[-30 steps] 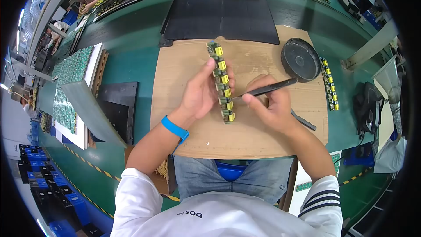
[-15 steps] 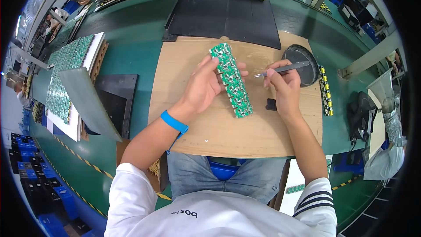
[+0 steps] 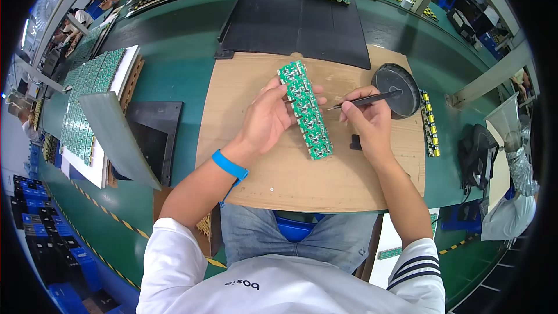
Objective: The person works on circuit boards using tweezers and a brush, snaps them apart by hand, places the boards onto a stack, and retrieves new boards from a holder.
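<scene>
The left hand (image 3: 263,117) holds a long green circuit board (image 3: 306,110) at the centre of the frame, thumb at its left edge and fingertips peeking past its right edge; the rest of those fingers are hidden beneath. The board's underside is out of sight, and its tiny parts are too small to tell apart. Its long axis runs steeply from upper left to lower right, with the populated green face toward the viewer. Just right of it, dark tweezers (image 3: 367,100) point left and slightly down; their fine tip ends near the board's right edge, and whether it touches the fingertips there cannot be told. The right hand (image 3: 374,123) pinches the tweezers between thumb and fingers, partly covering a small dark piece (image 3: 356,142) on the cardboard (image 3: 261,186). Farther right, the tweezers' back end overlaps a round black dish (image 3: 393,74), beside a strip with yellow parts (image 3: 430,125).
</scene>
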### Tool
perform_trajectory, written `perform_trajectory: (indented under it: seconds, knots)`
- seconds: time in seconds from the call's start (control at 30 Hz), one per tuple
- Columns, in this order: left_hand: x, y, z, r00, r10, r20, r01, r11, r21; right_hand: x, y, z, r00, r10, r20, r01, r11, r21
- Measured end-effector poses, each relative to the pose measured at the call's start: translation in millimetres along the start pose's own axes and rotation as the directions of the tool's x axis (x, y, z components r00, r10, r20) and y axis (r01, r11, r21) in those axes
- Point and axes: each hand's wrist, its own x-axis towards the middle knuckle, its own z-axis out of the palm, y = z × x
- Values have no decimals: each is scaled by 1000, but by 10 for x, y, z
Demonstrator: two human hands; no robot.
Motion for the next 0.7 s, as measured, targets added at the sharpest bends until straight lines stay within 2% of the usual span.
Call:
perform_trajectory:
  seconds: [0.7]
  knots:
    - [-16, -12, 10, 1000, 4, 20, -3, 998, -55, -2, -89, 42, 999, 51, -13, -52, 998, -20]
